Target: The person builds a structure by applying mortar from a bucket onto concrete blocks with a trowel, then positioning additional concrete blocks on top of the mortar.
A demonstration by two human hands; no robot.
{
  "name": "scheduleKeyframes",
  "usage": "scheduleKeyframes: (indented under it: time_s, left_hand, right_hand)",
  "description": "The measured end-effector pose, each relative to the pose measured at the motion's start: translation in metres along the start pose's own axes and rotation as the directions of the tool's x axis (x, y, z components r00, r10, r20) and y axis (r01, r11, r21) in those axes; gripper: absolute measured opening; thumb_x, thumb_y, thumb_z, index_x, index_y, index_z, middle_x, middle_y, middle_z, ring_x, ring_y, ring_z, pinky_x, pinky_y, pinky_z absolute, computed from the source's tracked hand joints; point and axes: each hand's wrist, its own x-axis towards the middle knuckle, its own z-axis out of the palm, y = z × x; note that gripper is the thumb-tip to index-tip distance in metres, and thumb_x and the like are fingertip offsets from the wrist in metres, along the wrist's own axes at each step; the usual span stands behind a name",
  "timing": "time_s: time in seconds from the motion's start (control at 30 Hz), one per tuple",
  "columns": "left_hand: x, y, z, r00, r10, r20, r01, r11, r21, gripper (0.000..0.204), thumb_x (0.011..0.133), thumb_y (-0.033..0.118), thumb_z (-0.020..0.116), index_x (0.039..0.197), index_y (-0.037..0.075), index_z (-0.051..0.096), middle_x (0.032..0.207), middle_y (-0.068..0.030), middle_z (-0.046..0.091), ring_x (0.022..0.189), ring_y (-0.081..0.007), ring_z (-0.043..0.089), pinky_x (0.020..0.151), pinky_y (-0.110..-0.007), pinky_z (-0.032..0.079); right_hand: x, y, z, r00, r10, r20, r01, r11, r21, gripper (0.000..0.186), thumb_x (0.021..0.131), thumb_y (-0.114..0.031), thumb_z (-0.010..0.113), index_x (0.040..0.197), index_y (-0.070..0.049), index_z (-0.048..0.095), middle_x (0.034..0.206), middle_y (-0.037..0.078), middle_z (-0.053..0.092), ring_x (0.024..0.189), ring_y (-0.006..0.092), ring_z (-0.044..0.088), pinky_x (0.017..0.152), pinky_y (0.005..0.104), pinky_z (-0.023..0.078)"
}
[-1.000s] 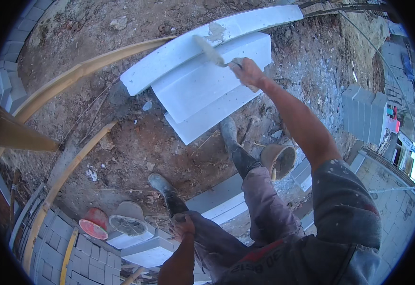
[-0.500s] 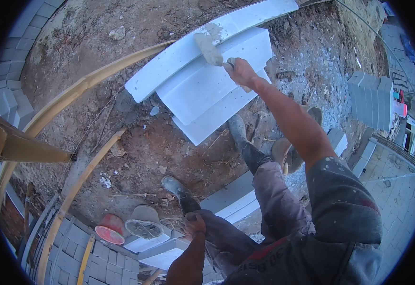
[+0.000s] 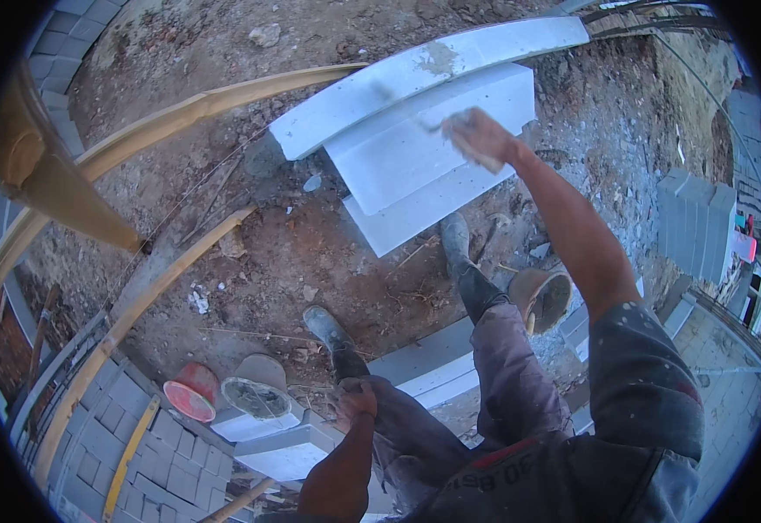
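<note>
My right hand [image 3: 478, 139] is closed round the handle of a trowel [image 3: 431, 127], held above pale blocks; motion smears the blade. Beneath it lies a long, curved white slab [image 3: 345, 109] with a patch of grey mortar [image 3: 438, 58] on its top face. Against its near side sits a stepped white block [image 3: 372, 179], partly covered by my right hand. My left hand [image 3: 354, 403] rests at my left knee, fingers curled, and nothing shows in it.
Bent wooden strips [image 3: 162, 257] and a thick pole [image 3: 71, 179] stand at the left. A red bucket [image 3: 192, 390] and a grey bucket [image 3: 258, 385] sit lower left. Another bucket [image 3: 554, 301] lies beside my right leg. Grey blocks [image 3: 696, 222] are stacked at the right.
My right hand has drawn back toward me relative to the slab, and the trowel has come off the mortar patch. The view has shifted a little. My left hand stays at my knee.
</note>
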Motion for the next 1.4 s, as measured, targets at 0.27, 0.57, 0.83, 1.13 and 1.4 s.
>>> scheduleKeyframes:
  time_s: [0.27,0.57,0.83,1.13,1.4]
  left_hand:
    - [-0.008,0.043,-0.031,0.985,-0.056,-0.16,0.062,0.998,0.034,0.076,0.08,0.059,0.061,0.14,0.013,0.054,0.149,-0.013,0.047,0.141,-0.0329,0.039,0.115,-0.052,0.032]
    - [-0.102,0.106,-0.142,0.53,0.641,-0.556,-0.744,0.665,0.058,0.046,0.091,0.028,0.064,0.127,0.0,0.06,0.134,-0.024,0.059,0.125,-0.042,0.054,0.106,-0.05,0.042]
    - [-0.122,0.302,-0.196,0.398,0.748,-0.532,-0.916,0.289,-0.279,0.038,0.096,0.014,0.059,0.129,-0.004,0.06,0.13,-0.0229,0.062,0.121,-0.0359,0.06,0.104,-0.04,0.045]
    - [-0.032,0.449,-0.182,0.254,0.887,-0.385,-0.808,-0.025,-0.589,0.038,0.096,0.016,0.063,0.128,-0.004,0.061,0.124,-0.0183,0.067,0.115,-0.026,0.064,0.1,-0.035,0.048]
    - [-0.025,0.497,-0.197,0.321,0.936,0.142,0.575,-0.074,-0.815,0.073,0.101,0.034,0.055,0.152,-0.006,0.023,0.155,-0.0262,0.033,0.145,-0.0352,0.034,0.12,-0.048,0.028]
  right_hand:
    - [-0.112,-0.005,0.114,0.834,-0.048,0.549,-0.49,0.393,0.778,0.036,0.105,-0.032,0.046,0.106,0.0,0.061,0.064,0.005,0.055,0.044,0.0106,0.049,0.036,0.0258,0.041]
    - [-0.195,0.025,0.052,0.93,-0.098,0.353,-0.362,-0.106,0.926,0.032,0.098,-0.028,0.054,0.109,0.0,0.06,0.072,0.009,0.056,0.047,0.0155,0.05,0.041,0.0301,0.045]
    - [-0.159,0.069,-0.159,0.962,0.228,-0.152,-0.098,0.805,0.585,0.043,0.097,-0.019,0.056,0.138,-0.004,0.053,0.109,0.014,0.067,0.074,0.015,0.062,0.064,0.0285,0.055]
    - [-0.005,-0.026,-0.328,0.78,-0.501,0.375,0.308,-0.215,-0.927,0.036,0.102,-0.022,0.055,0.137,-0.014,0.053,0.125,0.013,0.061,0.083,0.0145,0.062,0.058,0.0245,0.051]
    - [0.245,-0.161,-0.287,0.964,0.264,-0.013,-0.027,0.049,-0.998,0.047,0.095,-0.041,0.058,0.116,0.0,0.06,0.087,0.014,0.07,0.092,0.0229,0.07,0.077,0.0389,0.054]
